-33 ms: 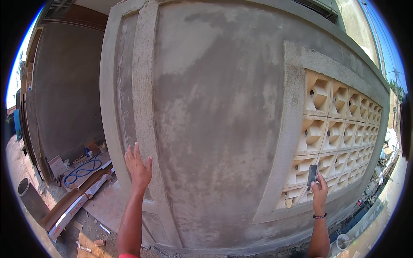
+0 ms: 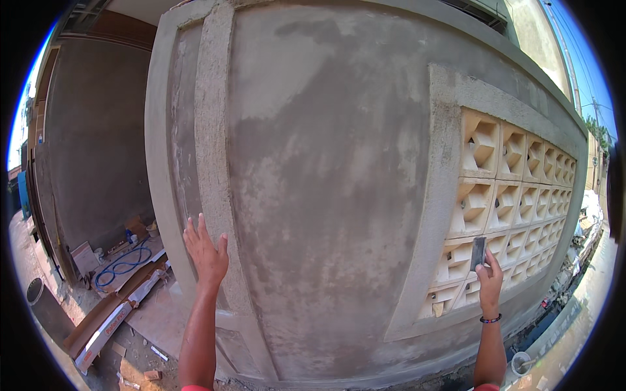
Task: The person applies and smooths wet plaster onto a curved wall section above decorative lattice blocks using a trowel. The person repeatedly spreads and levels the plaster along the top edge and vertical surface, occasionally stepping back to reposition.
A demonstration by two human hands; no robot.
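Note:
My left hand [image 2: 206,253] is raised in front of the wall's left edge, fingers stretched out and apart, holding nothing. Whether it touches the rough raised strip [image 2: 214,143] behind it, I cannot tell. In my right hand [image 2: 490,281] is a small dark flat rectangular piece [image 2: 478,253], pinched upright between thumb and fingers; its exact kind is unclear. Behind it lies a grid of cream breeze blocks [image 2: 477,199] set in a rough cement frame [image 2: 445,130]. Between my hands spreads a grey plastered wall [image 2: 326,195], blotched with darker, damp-looking patches.
At the left, a blue hose [image 2: 120,266] lies coiled by long cardboard boxes [image 2: 104,335] and a dark bucket-like cylinder [image 2: 45,306]. Brick bits and scraps litter the ground below. A pale cup-like container [image 2: 521,363] stands at the lower right, near rubble along the wall's foot.
My right hand has risen slightly with the dark piece and moved a little to the right. My left hand stays spread, shifted slightly left along with the view.

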